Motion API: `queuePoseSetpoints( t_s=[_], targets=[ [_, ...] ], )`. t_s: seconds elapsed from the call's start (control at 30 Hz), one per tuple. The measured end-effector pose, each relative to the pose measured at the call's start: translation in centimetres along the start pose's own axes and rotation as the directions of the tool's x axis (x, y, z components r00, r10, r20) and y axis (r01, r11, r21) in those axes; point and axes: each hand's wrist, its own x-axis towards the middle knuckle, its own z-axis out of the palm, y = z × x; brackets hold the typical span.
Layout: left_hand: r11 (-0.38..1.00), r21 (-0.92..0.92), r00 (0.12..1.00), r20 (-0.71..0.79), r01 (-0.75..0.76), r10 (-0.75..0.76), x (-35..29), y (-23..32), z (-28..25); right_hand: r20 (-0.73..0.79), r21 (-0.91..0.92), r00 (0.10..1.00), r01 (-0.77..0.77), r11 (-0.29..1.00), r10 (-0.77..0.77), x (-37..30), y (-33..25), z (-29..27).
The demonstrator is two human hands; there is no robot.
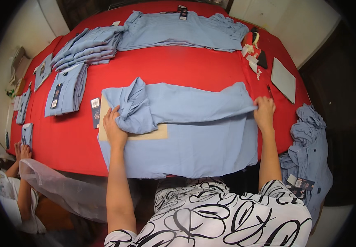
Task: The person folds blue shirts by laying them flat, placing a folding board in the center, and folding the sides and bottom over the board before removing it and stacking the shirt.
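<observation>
A light blue shirt [227,144] lies spread in front of me, partly folded over a tan cardboard sheet [159,133]. At its left end the cloth is bunched and twisted. My left hand [114,125] rests there, fingers stretched over the cardboard and the bunched cloth. At the right, my right hand [264,111] pinches the end of the folded-over strip, holding it stretched out. A dark hang tag [96,117] with a white label sticks out by the cardboard's left edge.
Folded blue shirts [89,45] are stacked at the back left, beside a pile of laid-out shirts [174,31]. More folded shirts [66,90] lie left. A pale sheet [283,80] and small scraps [252,59] sit right. Shirts [310,152] hang off the right edge. A co-worker's hands [23,152] are lower left.
</observation>
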Motion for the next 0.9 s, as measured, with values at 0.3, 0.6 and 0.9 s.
queuePoseSetpoints(
  t_s=[0.3, 0.6, 0.9],
  targets=[
    [0.995, -0.091, 0.953, 0.302, 0.031, -0.003, 1.1, -1.0, -2.2, 0.008, 0.08, 0.925, -0.38, 0.922, 0.38, 7.3, -4.1, 6.9],
    [0.991, -0.135, 0.977, 0.213, 0.024, 0.005, 0.5, -1.4, -1.5, -0.146, 0.389, 0.941, -0.228, 0.893, 0.304, 12.3, 1.2, 9.5],
    [0.975, -0.222, 0.987, 0.158, 0.004, 0.032, 0.2, -2.3, -1.1, -0.242, 0.067, 0.97, 0.009, 0.998, 0.008, -5.4, 2.9, 6.3]
  ],
)
